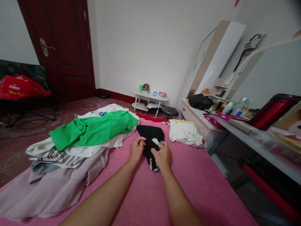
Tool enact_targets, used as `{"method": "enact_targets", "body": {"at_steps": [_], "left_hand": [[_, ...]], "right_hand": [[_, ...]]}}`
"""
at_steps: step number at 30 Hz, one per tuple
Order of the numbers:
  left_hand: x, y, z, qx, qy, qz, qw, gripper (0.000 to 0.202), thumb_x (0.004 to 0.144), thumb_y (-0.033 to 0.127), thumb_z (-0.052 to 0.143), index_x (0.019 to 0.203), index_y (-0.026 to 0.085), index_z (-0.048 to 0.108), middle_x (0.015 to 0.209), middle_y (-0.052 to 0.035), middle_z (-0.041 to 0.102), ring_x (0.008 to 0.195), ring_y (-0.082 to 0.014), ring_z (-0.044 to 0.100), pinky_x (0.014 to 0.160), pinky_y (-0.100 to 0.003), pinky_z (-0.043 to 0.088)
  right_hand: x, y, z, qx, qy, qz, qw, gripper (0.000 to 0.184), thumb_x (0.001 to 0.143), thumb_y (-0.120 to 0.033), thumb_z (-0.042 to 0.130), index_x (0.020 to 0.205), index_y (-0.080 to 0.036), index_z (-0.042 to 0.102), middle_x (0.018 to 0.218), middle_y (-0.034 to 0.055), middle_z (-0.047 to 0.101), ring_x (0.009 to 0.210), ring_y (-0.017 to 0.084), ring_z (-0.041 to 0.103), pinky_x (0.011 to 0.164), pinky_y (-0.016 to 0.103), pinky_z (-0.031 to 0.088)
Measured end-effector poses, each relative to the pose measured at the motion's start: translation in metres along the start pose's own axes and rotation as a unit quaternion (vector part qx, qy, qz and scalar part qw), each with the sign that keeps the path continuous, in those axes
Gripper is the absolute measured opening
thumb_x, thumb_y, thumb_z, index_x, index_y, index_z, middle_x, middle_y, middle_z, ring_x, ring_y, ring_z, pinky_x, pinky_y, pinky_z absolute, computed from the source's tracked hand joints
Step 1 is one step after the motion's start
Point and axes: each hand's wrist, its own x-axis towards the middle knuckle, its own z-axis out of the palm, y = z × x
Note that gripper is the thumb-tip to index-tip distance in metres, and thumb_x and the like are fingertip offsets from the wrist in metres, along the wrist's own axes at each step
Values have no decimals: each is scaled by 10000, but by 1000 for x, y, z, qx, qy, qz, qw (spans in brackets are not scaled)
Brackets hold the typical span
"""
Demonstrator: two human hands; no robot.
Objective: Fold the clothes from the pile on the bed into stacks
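A black garment with white patches lies partly folded on the pink bed cover. At its left edge, the curled fingers of my left hand are closed on the cloth. My right hand grips the opposite edge, thumb on top, beside a white patch. The lower end of the garment, patterned black and white, points toward me between my hands. What exact kind of garment it is, I cannot tell.
To the left is a loose pile of clothes with a green shirt on top and a mauve garment nearest me. A folded white stack sits right of the black garment. A cluttered dressing table and desk edge flank the bed's right side.
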Motion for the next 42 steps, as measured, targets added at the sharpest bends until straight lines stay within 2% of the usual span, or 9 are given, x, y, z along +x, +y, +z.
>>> {"method": "enact_targets", "body": {"at_steps": [36,42], "left_hand": [[2,-4,-1,19,-8,1,1000,199,779,223,462,892,157,612,642,19,530,554,-108,497,513,-200,389],[1,-5,0,15,-8,-1,1000,200,780,235,470,893,156,615,641,17,533,548,-108,495,510,-201,385]], "right_hand": [[2,4,7,34,32,-15,999,169,687,-334,616,795,-237,703,1065,22,614,848,190,573,655,274,383],[3,11,12,91,55,-23,994,192,699,-297,591,832,-235,715,1075,17,630,873,193,597,702,273,421]]}}
